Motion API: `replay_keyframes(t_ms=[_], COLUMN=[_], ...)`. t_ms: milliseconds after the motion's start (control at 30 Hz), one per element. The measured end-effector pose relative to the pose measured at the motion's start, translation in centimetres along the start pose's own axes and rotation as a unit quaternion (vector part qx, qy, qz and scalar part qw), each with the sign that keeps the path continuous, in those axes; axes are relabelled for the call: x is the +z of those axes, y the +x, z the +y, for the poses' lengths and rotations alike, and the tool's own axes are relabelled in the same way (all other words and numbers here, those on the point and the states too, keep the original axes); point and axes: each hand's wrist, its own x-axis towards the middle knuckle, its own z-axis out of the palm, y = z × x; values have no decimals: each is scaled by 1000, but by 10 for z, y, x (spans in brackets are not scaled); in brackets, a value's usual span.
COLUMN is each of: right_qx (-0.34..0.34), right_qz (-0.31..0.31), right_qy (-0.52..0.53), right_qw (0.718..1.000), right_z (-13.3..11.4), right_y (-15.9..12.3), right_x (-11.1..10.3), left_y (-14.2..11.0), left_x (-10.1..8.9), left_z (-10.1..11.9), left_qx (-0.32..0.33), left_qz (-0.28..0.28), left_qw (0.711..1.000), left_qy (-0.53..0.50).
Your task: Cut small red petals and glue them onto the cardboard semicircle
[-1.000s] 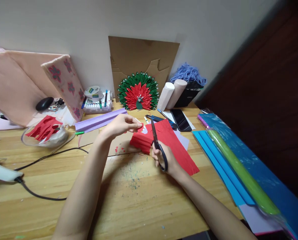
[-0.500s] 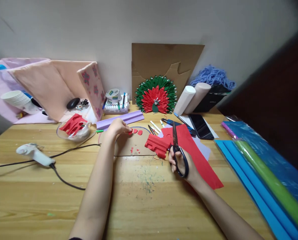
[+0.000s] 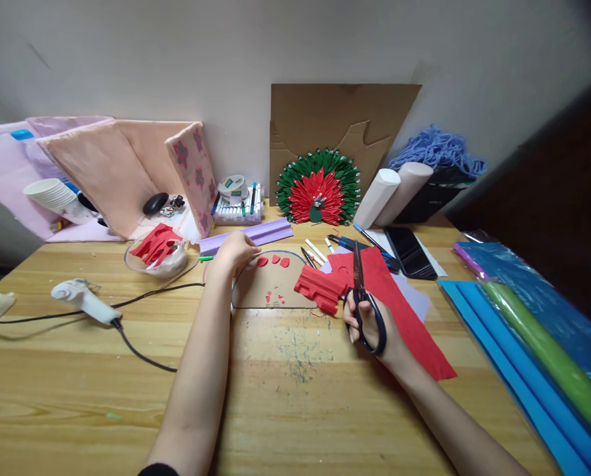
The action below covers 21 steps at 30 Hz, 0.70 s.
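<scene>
My right hand (image 3: 369, 324) grips black-handled scissors (image 3: 359, 284), blades pointing up and away, over a sheet of red crepe paper (image 3: 409, 324). My left hand (image 3: 240, 251) is at the upper left edge of a blue-outlined cardboard piece (image 3: 250, 291). Its fingers are drawn together and partly hidden, so anything between them cannot be made out. Beside the fingertips, a red cut-out (image 3: 262, 262) lies on the cardboard in a row with two others. Smaller red bits (image 3: 268, 297) lie nearer me. A folded red crepe piece (image 3: 320, 289) with cut-out notches rests at the cardboard's right.
A white glue gun (image 3: 84, 301) with a black cord lies left, near a bowl (image 3: 149, 264) of red scraps. A red-and-green peacock craft (image 3: 318, 188) stands at the back. Pens, a phone (image 3: 410, 252) and rolled coloured paper (image 3: 548, 344) are on the right.
My left hand carried a small red piece to the cardboard, set it beside two others and drew slightly back. The view has swung left. The scissors stay in my right hand.
</scene>
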Motion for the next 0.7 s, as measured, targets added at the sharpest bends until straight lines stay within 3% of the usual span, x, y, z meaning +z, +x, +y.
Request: replay_keyframes(t_ms=[100,267,500,600,700], right_qx=[2,-8,-6,-23,-42], right_qz=[5,13,25,31,72], right_qy=[7,10,14,17,55], right_qw=[1000,1000,1000,999,995], right_z=[-1,-7,-9,-9,-14], right_y=[0,0,1,3,6], right_x=[0,1,2,3,3], left_y=[-7,-18,-12,-14,-18], left_x=[6,36,81,85,78], left_z=[18,49,58,61,67], left_qx=[20,79,106,127,186], left_qz=[-14,-164,-162,-188,-247], left_qw=[999,982,981,972,937], left_qy=[23,45,6,-60,-163])
